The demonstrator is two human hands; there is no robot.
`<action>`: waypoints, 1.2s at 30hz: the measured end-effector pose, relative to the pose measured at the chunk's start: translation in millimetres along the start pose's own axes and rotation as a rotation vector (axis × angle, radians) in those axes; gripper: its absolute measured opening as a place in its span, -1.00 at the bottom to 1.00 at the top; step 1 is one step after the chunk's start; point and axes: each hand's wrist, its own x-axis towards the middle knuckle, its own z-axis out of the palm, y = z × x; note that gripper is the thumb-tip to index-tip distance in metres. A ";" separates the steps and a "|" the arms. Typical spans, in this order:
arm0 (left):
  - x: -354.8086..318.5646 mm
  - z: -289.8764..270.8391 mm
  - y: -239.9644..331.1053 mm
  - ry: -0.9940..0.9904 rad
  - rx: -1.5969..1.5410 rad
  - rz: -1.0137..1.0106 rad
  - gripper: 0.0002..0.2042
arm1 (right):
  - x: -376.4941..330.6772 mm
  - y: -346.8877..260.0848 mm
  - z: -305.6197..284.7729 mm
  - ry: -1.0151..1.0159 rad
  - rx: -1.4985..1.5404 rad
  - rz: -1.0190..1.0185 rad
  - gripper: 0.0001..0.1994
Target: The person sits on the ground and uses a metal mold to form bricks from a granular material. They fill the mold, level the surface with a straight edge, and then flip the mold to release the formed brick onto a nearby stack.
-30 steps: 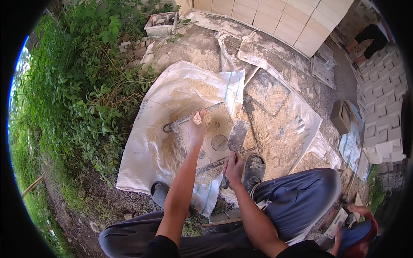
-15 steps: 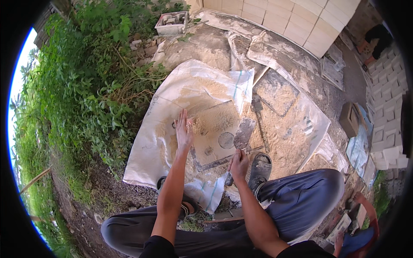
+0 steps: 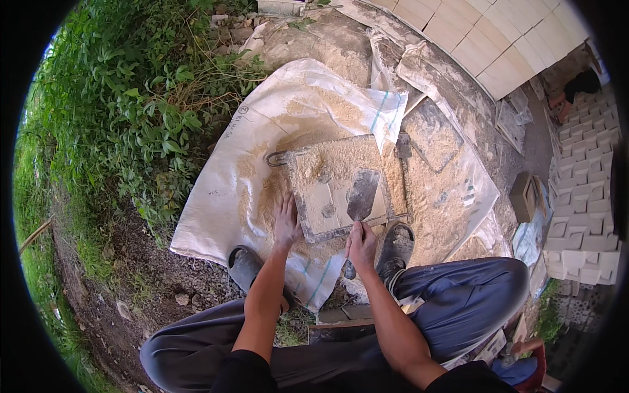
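Observation:
A square mould (image 3: 319, 233) with a dark rim and a wire handle lies between my feet, filled with pale, sandy powder. My right hand (image 3: 361, 247) is wrapped round the handle of a trowel (image 3: 363, 194), whose dirty flat blade rests over the right part of the mould's surface. At the mould's left edge is my left hand (image 3: 287, 223), its fingers stretched out and dusted pale, holding nothing. Heaped powder (image 3: 314, 160) covers the mould's far side, while a smoother pale patch shows nearer me. Whether my left fingertips touch the rim, I cannot tell.
A white woven sack (image 3: 209, 223) strewn with powder lies under the mould. A dark long-handled tool (image 3: 402, 154) lies to its right. Stacked pale blocks (image 3: 583, 196) stand far right, near a brown block (image 3: 522, 196). Plants (image 3: 144, 98) crowd the left. Other people work at the right edge.
My left hand has drawn back toward me, from over the mould's left side to beside its near left edge. The trowel stays in my right hand, and its blade is turned more upright.

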 end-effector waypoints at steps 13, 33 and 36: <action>55.1 -54.3 39.9 0.721 -0.600 -0.692 -0.66 | 0.3 8.6 -1.8 0.103 -0.008 -0.049 -0.67; 154.6 11.0 182.1 -0.079 0.050 0.424 -0.52 | 25.7 -15.7 -35.8 0.321 0.408 0.008 -0.71; 134.3 1.1 167.8 -0.082 0.178 0.460 -0.52 | 23.9 -14.2 -33.9 0.308 0.376 0.003 -0.71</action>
